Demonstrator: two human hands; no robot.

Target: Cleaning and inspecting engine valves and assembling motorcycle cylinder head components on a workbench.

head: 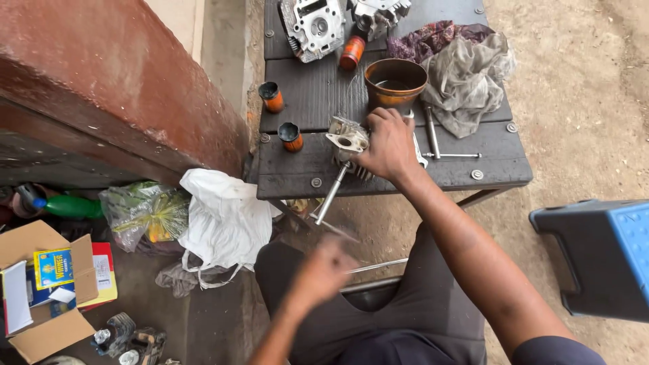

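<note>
finned metal cylinder head (pixel 346 143), upright on bench edge

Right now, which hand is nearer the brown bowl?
Right. The right hand rests on the engine part just below the brown bowl; the left hand is blurred, off the bench.

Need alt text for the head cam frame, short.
Seen from above, a seated person's right hand grips a finned metal engine cylinder on a dark wooden bench, while the blurred left hand holds a metal rod angled up to it. Orange cups, a brown bowl and rags lie around.
</note>
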